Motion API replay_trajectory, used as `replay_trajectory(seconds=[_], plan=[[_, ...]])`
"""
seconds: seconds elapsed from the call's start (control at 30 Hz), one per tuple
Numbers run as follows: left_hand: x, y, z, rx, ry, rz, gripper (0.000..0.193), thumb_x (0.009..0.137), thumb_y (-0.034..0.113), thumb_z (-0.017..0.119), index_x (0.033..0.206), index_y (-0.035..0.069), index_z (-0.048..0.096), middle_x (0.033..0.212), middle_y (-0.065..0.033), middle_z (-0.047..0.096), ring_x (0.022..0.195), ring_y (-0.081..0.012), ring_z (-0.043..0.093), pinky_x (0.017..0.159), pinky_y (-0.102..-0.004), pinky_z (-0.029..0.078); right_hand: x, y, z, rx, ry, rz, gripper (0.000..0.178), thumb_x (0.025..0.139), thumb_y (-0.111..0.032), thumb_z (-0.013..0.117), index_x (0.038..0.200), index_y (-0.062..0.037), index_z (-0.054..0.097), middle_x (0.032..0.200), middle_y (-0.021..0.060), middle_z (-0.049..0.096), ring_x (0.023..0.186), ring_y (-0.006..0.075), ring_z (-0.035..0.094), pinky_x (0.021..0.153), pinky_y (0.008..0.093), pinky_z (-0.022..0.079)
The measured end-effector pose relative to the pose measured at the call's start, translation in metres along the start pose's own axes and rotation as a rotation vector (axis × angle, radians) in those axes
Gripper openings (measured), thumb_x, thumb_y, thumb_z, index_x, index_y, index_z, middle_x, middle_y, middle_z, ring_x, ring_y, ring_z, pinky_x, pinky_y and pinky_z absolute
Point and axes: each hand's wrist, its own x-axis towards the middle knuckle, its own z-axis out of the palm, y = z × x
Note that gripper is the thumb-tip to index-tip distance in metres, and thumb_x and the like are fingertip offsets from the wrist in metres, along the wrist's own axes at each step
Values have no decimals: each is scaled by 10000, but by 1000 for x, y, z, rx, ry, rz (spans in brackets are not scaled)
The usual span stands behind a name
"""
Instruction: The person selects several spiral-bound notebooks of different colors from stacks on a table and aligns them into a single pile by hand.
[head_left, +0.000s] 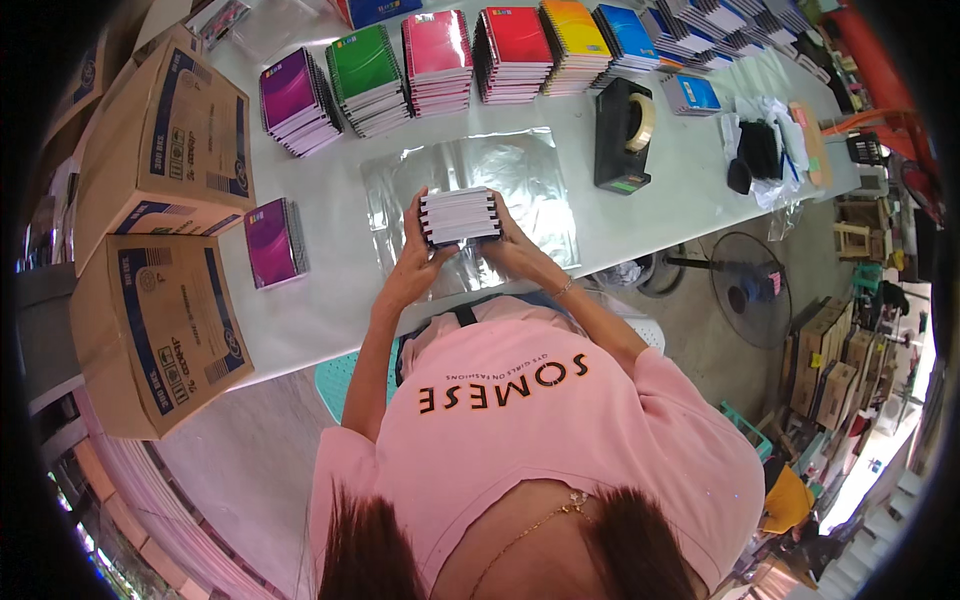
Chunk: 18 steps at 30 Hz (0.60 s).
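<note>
Between my two hands is a stack of small spiral notebooks [460, 216], its white page edges facing up and dark bindings showing at both sides. My left hand [416, 252] is closed round the stack's left side, and my right hand [513, 245] grips its right side. Their covers are mostly hidden. Beneath the stack, a clear plastic sheet or bag [540, 210] lies flat on the pale table [330, 320]. A purple spiral notebook [274, 243] rests apart, left of the plastic.
Along the back stand stacks of purple [298, 102], green [368, 80], pink [437, 62], red [514, 54], yellow [575, 45] and blue notebooks [627, 40]. A black tape dispenser [612, 140] stands right of the plastic. Cardboard boxes [180, 330] crowd the left; a fan [750, 290] stands beyond the table's right front edge.
</note>
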Motion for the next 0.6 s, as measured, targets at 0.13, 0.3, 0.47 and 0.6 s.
replay_trajectory(seconds=[0.13, 0.3, 0.47, 0.6], plan=[[-5, -1, 3, 160, -10, 21, 865, 802, -15, 597, 1425, 62, 2, 1442, -144, 133, 1308, -262, 246, 1078, -381, 237, 2, 14, -10, -18, -107, -4, 769, 797, 21, 540, 1409, -78, 87, 1288, 128, 364, 1179, 199, 365, 971, 299, 328], [-11, 8, 12, 395, 76, 105, 804, 812, -31, 569, 1408, 3, 31, 1418, -174, 155, 1295, -270, 261, 1071, -362, 233, -1, 21, -18, -59, -144, -125, 735, 839, -12, 543, 1411, -60, 85, 1319, 108, 324, 1197, 183, 321, 999, 292, 294], [-8, 4, 30, 121, 174, -6, 699, 780, -65, 564, 1355, -4, 170, 1287, -167, 321, 1206, -255, 364, 1016, -340, 301, 5, 32, -31, -146, -185, -138, 720, 843, -10, 552, 1407, -37, 105, 1346, 128, 310, 1236, 205, 299, 1028, 310, 272], [1, 41, 40, 27, 227, -74, 715, 717, -20, 646, 1309, 21, 248, 1166, -129, 438, 1108, -227, 446, 967, -343, 356, -3, 21, -56, -122, -224, -173, 727, 818, -7, 577, 1407, -25, 153, 1367, 140, 309, 1273, 230, 279, 1048, 326, 251]])
